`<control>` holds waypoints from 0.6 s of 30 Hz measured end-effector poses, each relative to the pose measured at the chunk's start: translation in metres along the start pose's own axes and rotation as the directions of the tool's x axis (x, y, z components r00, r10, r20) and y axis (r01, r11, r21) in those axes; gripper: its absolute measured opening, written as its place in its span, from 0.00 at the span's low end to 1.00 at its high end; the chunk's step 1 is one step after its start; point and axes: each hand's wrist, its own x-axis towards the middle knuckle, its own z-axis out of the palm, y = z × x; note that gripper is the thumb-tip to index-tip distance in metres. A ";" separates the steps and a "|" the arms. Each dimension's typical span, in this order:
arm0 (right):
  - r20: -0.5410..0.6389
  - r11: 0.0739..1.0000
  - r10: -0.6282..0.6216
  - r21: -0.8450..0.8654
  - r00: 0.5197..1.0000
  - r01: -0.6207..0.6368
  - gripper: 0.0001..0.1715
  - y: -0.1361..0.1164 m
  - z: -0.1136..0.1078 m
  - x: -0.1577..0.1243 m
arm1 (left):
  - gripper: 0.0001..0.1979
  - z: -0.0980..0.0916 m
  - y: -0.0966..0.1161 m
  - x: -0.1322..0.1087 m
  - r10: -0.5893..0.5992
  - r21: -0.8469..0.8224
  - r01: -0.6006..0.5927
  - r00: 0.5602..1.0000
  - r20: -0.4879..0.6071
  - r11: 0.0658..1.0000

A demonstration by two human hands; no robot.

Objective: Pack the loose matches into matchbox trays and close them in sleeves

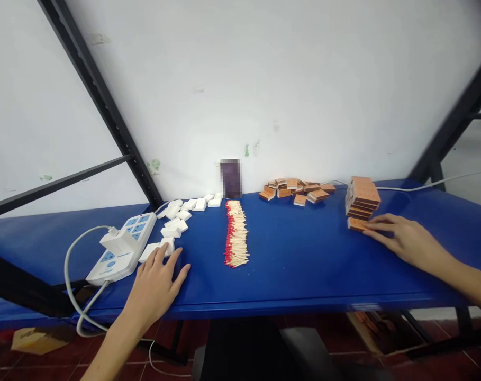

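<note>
My right hand [402, 239] has its thumb and fingers at one end of an orange-brown matchbox sleeve [356, 224], low in front of a stack of matchbox sleeves [364, 194]. On the other side, my left hand [156, 280] rests on the table with fingers apart. Its fingertips reach a small white matchbox tray [168, 245] at the near end of a loose row of white trays [172, 227]. Between the hands lies a long row of red-tipped matches [236, 233]. A loose pile of matchbox sleeves [293, 189] sits near the wall.
A white power strip [123, 247] with a plugged-in adapter and cables lies left on the blue table [299, 254]. A blurred dark purple object [231, 179] leans on the white wall [272, 84]. Black metal posts [105, 106] frame both sides. A box [377, 338] sits below.
</note>
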 end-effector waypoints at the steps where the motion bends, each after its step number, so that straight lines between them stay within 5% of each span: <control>1: 0.001 1.000 -0.010 -0.013 1.000 0.010 0.28 0.004 0.002 0.003 | 0.27 -0.002 0.001 -0.001 0.010 0.011 -0.010 1.000 -0.016 1.000; 9: -0.039 0.992 -0.090 -0.097 0.995 0.086 0.29 0.000 0.006 0.011 | 0.22 -0.016 0.018 -0.021 0.114 -0.070 -0.120 0.990 -0.084 0.990; 14: -0.147 0.974 -0.224 -0.055 0.963 0.218 0.25 -0.052 -0.001 0.020 | 0.20 -0.021 0.026 -0.032 0.168 -0.163 -0.180 0.982 -0.085 0.970; 18: 0.011 0.963 -0.259 0.074 0.966 0.257 0.28 -0.093 0.010 0.072 | 0.18 -0.030 0.026 -0.021 0.175 -0.229 -0.193 0.980 -0.096 0.954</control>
